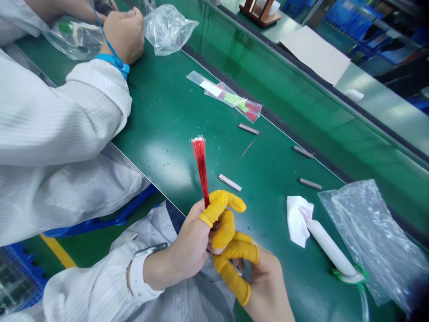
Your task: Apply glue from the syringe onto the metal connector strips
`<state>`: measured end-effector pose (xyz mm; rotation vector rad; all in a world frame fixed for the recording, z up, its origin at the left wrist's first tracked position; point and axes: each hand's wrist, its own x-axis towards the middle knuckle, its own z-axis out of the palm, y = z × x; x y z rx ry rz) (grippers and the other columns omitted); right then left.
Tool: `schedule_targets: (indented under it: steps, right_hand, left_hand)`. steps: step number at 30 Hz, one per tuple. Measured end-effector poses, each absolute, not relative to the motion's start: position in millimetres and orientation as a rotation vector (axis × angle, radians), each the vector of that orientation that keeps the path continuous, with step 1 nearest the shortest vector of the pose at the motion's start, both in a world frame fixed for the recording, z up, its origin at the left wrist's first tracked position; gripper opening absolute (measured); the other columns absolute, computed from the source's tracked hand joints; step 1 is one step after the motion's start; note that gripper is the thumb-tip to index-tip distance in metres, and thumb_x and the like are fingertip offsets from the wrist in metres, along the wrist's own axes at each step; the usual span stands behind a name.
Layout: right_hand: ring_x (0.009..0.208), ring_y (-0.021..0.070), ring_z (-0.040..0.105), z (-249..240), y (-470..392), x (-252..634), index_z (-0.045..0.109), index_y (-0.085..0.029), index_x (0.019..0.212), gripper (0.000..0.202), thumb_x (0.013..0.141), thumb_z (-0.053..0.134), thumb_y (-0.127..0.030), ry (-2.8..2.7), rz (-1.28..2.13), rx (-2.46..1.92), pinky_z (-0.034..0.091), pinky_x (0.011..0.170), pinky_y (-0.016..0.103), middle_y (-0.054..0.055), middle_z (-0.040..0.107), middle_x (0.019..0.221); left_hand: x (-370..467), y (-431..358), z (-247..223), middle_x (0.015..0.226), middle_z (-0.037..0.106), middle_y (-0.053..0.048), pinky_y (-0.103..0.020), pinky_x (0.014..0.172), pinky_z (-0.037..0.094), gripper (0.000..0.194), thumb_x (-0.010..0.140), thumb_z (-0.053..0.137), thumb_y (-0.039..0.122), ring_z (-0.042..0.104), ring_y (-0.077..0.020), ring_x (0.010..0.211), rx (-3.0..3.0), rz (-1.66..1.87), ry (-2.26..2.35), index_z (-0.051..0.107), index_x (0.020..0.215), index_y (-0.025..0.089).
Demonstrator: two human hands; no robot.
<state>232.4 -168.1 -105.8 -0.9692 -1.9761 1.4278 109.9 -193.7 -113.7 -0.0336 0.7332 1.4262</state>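
My left hand (194,241), with yellow finger cots on its fingers, is closed round a bundle of thin red wires (201,172). The wires stand nearly upright above the fist and fan out slightly at their pale, silvery tips. Just below and to the right, my right hand (254,273), also in yellow finger cots, has its fingers pinched together against the left fingers. What lies between those fingertips is hidden; the lower end of the bundle is out of sight too. Beyond the hands, a short metal bar (229,182) lies on the green tabletop (167,147).
Several metal bars (310,184) lie farther off. Clear bags (223,95) with red contents rest by the green partition (284,89). To the right are a white cloth (299,219), a white tube (331,248) and a plastic bag (375,237). A co-worker's hand (124,36) is at the left.
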Motion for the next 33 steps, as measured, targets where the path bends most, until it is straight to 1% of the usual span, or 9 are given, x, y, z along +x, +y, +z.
schedule_targets:
  steps: [5, 8, 11, 14, 17, 21, 25, 29, 33]
  right_hand:
    - [0.055, 0.0085, 0.049, -115, -173, 252, 0.069, -0.028, 0.082, 0.003, 0.080, 0.071, -0.029, -2.097, 1.503, -0.939, 0.048, 0.055, 0.015, -0.004, 0.062, 0.065]
    - [0.063, 0.0104, 0.057, -120, -177, 260, 0.070, -0.028, 0.089, 0.008, 0.081, 0.069, -0.031, -2.150, 1.507, -0.967, 0.051, 0.061, 0.017, -0.001, 0.066, 0.075]
    - [0.057, 0.0108, 0.055, -119, -177, 264, 0.072, -0.025, 0.087, 0.017, 0.079, 0.070, -0.040, -2.116, 1.424, -1.135, 0.050, 0.053, 0.018, 0.001, 0.063, 0.068]
    - [0.049, 0.0093, 0.048, -114, -170, 262, 0.073, -0.023, 0.083, 0.026, 0.075, 0.072, -0.048, -2.052, 1.397, -1.208, 0.045, 0.045, 0.018, -0.001, 0.055, 0.058]
    - [0.049, 0.0089, 0.045, -105, -158, 253, 0.073, -0.023, 0.074, 0.021, 0.075, 0.074, -0.045, -2.122, 1.539, -1.071, 0.040, 0.043, 0.017, -0.002, 0.053, 0.054]
    - [0.052, 0.0091, 0.044, -98, -149, 242, 0.069, -0.020, 0.065, 0.025, 0.080, 0.069, -0.040, -2.234, 1.669, -0.967, 0.036, 0.044, 0.019, 0.000, 0.059, 0.059]
    - [0.047, 0.0071, 0.036, -97, -149, 245, 0.060, -0.018, 0.057, 0.035, 0.077, 0.071, -0.045, -2.217, 1.678, -1.045, 0.035, 0.042, 0.017, -0.004, 0.043, 0.051]
    - [0.050, 0.0077, 0.037, -100, -149, 252, 0.059, -0.018, 0.061, 0.035, 0.076, 0.071, -0.048, -2.210, 1.613, -1.115, 0.036, 0.044, 0.017, -0.004, 0.043, 0.055]
    - [0.055, 0.0095, 0.042, -102, -147, 249, 0.063, -0.020, 0.070, 0.030, 0.081, 0.067, -0.047, -2.260, 1.830, -0.987, 0.039, 0.049, 0.019, -0.003, 0.049, 0.060]
  left_hand:
    - [103, -191, -108, 0.040, 0.032, 0.012, -0.012, 0.033, 0.013, 0.038, 0.067, 0.077, 0.045, 0.014, -0.0023, 0.037, -0.029, 1.423, 0.724, 0.051, 0.071, 0.018]
    - [99, -190, -107, 0.040, 0.032, 0.012, -0.011, 0.033, 0.013, 0.033, 0.069, 0.076, 0.040, 0.013, -0.0024, 0.037, -0.027, 1.422, 0.741, 0.054, 0.074, 0.017]
    - [98, -189, -107, 0.041, 0.032, 0.011, -0.011, 0.033, 0.014, 0.030, 0.073, 0.073, 0.040, 0.014, -0.0027, 0.038, -0.006, 1.430, 0.736, 0.054, 0.073, 0.016]
    - [99, -189, -107, 0.041, 0.032, 0.011, -0.012, 0.033, 0.013, 0.028, 0.078, 0.069, 0.039, 0.014, -0.0033, 0.038, 0.020, 1.424, 0.722, 0.054, 0.072, 0.016]
    - [102, -189, -107, 0.041, 0.031, 0.010, -0.012, 0.034, 0.013, 0.028, 0.078, 0.069, 0.039, 0.014, -0.0038, 0.039, 0.018, 1.405, 0.728, 0.053, 0.071, 0.017]
    - [103, -189, -107, 0.043, 0.032, 0.010, -0.013, 0.033, 0.012, 0.034, 0.075, 0.072, 0.037, 0.014, -0.0043, 0.039, 0.012, 1.403, 0.717, 0.046, 0.063, 0.018]
    - [102, -189, -107, 0.044, 0.031, 0.009, -0.013, 0.033, 0.012, 0.025, 0.087, 0.057, 0.032, 0.013, -0.0053, 0.040, 0.014, 1.393, 0.718, 0.049, 0.068, 0.018]
    - [100, -189, -105, 0.045, 0.030, 0.008, -0.013, 0.033, 0.012, 0.020, 0.091, 0.047, 0.026, 0.012, -0.0059, 0.040, 0.010, 1.383, 0.735, 0.054, 0.074, 0.016]
    - [101, -191, -105, 0.044, 0.031, 0.008, -0.013, 0.033, 0.013, 0.023, 0.093, 0.044, 0.027, 0.012, -0.0057, 0.040, 0.041, 1.377, 0.713, 0.054, 0.076, 0.016]
